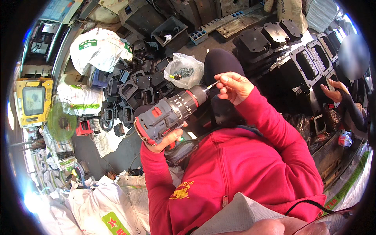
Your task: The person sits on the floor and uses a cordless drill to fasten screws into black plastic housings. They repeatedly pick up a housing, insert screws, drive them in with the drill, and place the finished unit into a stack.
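My left hand (169, 141) is wrapped round the handle of a grey and red cordless drill (166, 113), which lies tilted across my front with its chuck up and to the right. A thin driver bit (211, 85) sticks out of the chuck. At its tip, the thumb and forefinger of my right hand (236, 87) are pinched together. Whether a small screw is between them is too small to tell. Just beyond the drill stands an open clear plastic bag (183, 58) with many small metal screws (183, 73) in it.
Many black plastic housings (143, 81) lie heaped at the left. Black box-like parts (254, 41) and open frames (305, 65) stand at the right, near another person's hand (332, 93). A green fan (62, 122), a grey bin (169, 29) and white sacks (98, 203) are around me.
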The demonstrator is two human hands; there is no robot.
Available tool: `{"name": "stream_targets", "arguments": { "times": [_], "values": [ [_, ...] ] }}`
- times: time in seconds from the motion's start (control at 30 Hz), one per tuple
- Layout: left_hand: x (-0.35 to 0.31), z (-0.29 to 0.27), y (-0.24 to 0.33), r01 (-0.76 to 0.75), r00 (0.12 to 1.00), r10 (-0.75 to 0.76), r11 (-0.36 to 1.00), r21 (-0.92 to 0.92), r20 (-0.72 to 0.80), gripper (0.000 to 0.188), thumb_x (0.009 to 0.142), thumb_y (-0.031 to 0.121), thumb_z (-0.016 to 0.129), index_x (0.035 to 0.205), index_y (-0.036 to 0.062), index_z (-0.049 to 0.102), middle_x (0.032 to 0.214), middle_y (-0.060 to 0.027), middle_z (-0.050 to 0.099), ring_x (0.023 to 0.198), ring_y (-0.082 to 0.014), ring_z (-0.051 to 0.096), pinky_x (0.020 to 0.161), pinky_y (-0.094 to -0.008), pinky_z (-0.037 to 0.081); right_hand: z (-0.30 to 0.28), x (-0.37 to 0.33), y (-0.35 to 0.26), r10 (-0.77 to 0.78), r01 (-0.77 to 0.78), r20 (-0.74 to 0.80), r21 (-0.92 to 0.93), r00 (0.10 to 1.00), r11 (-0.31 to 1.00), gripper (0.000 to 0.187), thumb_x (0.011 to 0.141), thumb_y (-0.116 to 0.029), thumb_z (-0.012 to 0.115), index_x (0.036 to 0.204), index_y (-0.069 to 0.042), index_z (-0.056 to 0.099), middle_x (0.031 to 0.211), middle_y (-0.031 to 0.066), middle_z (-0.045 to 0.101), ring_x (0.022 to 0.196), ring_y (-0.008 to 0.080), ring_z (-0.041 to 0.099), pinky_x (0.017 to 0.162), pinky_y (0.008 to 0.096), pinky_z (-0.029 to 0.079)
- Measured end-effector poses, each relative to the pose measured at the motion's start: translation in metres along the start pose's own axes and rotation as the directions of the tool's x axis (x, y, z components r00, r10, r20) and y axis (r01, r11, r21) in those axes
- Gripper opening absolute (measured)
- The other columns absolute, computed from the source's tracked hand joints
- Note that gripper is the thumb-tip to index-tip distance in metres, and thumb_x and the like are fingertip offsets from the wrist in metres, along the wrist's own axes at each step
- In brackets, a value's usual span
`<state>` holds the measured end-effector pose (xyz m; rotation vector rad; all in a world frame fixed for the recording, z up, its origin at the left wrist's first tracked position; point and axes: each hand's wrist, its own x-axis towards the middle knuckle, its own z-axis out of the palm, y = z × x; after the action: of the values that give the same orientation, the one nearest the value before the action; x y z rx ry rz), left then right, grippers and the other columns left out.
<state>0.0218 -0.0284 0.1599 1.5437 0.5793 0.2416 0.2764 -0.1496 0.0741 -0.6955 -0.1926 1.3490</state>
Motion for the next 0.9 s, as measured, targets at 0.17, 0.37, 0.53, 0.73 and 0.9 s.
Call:
{"name": "stream_targets", "arguments": {
  "times": [0.17, 0.37, 0.53, 0.73, 0.9],
  "values": [
    [0.002, 0.002, 0.003, 0.034, 0.999, -0.034, 0.999, 0.001, 0.003, 0.047, 0.078, 0.016, 0.070, 0.117, -0.0022, 0.050, 0.093, -0.0149, 0.062, 0.063, -0.0160, 0.060, 0.057, -0.0282, 0.050, -0.018, -0.004, -0.004, 0.005, -0.003, 0.060, -0.023, 0.998, 1.000, 0.026, 0.094, -0.021, 0.057, 0.110, 0.000, 0.062, 0.073, -0.0007, 0.058, 0.063, 0.0067, 0.057, 0.064, 0.0282, 0.058],
    [0.006, 0.007, 0.003, 0.056, 0.998, -0.057, 0.998, 0.023, 0.023, 0.048, 0.078, 0.016, 0.070, 0.118, -0.0019, 0.050, 0.094, -0.0143, 0.063, 0.064, -0.0147, 0.060, 0.057, -0.0275, 0.050, -0.021, -0.006, -0.003, 0.028, -0.029, 0.086, 0.014, 0.996, 0.999, 0.024, 0.094, -0.022, 0.057, 0.105, -0.001, 0.063, 0.068, -0.0025, 0.053, 0.059, 0.0053, 0.053, 0.061, 0.0272, 0.057],
    [0.007, 0.011, 0.012, 0.066, 0.997, -0.071, 0.985, 0.156, 0.030, 0.055, 0.075, 0.011, 0.073, 0.122, -0.0007, 0.049, 0.101, -0.0126, 0.064, 0.073, -0.0149, 0.061, 0.064, -0.0274, 0.051, -0.029, -0.007, -0.016, 0.151, -0.137, 0.153, -0.103, 0.977, 0.985, 0.027, 0.092, -0.025, 0.062, 0.105, -0.001, 0.064, 0.068, -0.0058, 0.054, 0.060, 0.0029, 0.053, 0.063, 0.0264, 0.057],
    [0.014, 0.025, 0.017, -0.194, 0.973, 0.155, 0.950, 0.243, 0.169, 0.061, 0.075, 0.004, 0.068, 0.132, 0.0021, 0.045, 0.123, -0.0112, 0.057, 0.105, -0.0191, 0.060, 0.089, -0.0306, 0.051, -0.030, -0.013, -0.022, 0.326, -0.304, 0.076, -0.216, 0.942, 0.928, 0.031, 0.091, -0.028, 0.063, 0.105, -0.001, 0.065, 0.068, -0.0055, 0.056, 0.051, 0.0029, 0.050, 0.054, 0.0239, 0.054],
    [0.020, 0.031, 0.016, -0.352, 0.936, 0.258, 0.698, 0.623, 0.240, 0.071, 0.070, 0.008, 0.075, 0.133, 0.0027, 0.044, 0.124, -0.0102, 0.057, 0.109, -0.0177, 0.059, 0.092, -0.0289, 0.049, -0.050, -0.028, -0.022, -0.093, 0.051, -0.061, -0.493, 0.994, 0.868, 0.039, 0.095, -0.026, 0.056, 0.129, -0.007, 0.052, 0.067, -0.0023, 0.055, 0.049, 0.0021, 0.046, 0.048, 0.0188, 0.044]
  ]
}}
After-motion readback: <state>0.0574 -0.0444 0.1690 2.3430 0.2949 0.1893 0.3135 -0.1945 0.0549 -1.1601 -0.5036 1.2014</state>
